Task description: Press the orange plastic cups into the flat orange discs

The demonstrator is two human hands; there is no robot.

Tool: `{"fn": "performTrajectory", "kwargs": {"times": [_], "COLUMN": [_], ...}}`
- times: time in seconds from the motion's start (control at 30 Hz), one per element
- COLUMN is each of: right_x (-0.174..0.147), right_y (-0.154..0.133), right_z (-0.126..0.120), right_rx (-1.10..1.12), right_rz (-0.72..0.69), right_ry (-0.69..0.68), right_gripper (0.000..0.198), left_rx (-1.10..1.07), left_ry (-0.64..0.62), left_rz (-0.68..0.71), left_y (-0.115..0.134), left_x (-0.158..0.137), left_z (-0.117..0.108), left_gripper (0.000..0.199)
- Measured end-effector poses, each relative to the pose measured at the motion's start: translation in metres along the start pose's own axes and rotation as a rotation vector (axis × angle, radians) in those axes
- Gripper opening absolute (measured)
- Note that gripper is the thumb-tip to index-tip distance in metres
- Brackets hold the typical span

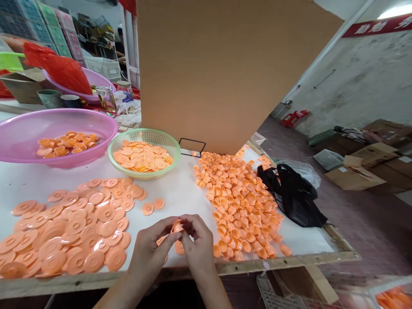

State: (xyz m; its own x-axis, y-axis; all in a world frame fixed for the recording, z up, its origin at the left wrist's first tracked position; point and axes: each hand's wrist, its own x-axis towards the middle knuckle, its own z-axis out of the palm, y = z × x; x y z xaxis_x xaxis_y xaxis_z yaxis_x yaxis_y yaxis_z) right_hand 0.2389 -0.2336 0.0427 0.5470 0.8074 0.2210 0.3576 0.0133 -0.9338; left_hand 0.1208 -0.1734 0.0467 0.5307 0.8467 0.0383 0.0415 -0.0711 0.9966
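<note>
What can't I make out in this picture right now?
All in the head view:
Orange piece: partly covered by the left hand and right hand; full shape unclear.
Area behind the cardboard panel: blocked by the panel.
Near pink basin: left end cut off by the left edge.
Orange items at lower right: blurred and cut off at the corner.

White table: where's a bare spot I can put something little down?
The middle of the white table, between the green basket, two loose discs and the cup heap. Another spot sits between that heap, the black bundle and the wooden edge. A strip runs between the pink tub and disc pile. Both orange piles are crowded.
</note>
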Motion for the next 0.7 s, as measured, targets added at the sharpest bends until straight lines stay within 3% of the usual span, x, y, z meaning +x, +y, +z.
{"fn": "performTrajectory", "kwargs": {"times": [0.23,0.37,0.5,0.57,0.63,0.7], "right_x": [-0.013,-0.019,-0.014,-0.004,0.009,0.019], "right_y": [-0.003,0.005,0.003,-0.006,-0.013,-0.014], "right_z": [0.010,0.020,0.030,0.026,0.011,-0.015], "right_rx": [-0.085,-0.081,-0.116,-0.103,-0.065,-0.082], "right_rz": [-0.102,-0.122,-0.105,-0.081,-0.054,-0.030], "right_ry": [0.057,0.045,0.056,-0.038,-0.156,-0.162], "right_gripper": [0.010,0.009,0.010,0.011,0.018,0.023], "left_rx": [0.165,0.166,0.066,-0.028,-0.042,0.082], "left_ry": [0.014,0.054,0.007,-0.016,0.103,0.377], "left_rz": [0.150,0.052,-0.044,-0.080,-0.109,-0.128], "left_y": [0.008,0.005,-0.006,-0.006,0.003,0.020], "left_x": [-0.011,-0.015,-0.012,-0.006,0.005,0.018], "left_z": [-0.002,-0.006,-0.008,-0.017,-0.039,-0.077], "left_gripper": [0.024,0.022,0.022,0.026,0.034,0.041]}}
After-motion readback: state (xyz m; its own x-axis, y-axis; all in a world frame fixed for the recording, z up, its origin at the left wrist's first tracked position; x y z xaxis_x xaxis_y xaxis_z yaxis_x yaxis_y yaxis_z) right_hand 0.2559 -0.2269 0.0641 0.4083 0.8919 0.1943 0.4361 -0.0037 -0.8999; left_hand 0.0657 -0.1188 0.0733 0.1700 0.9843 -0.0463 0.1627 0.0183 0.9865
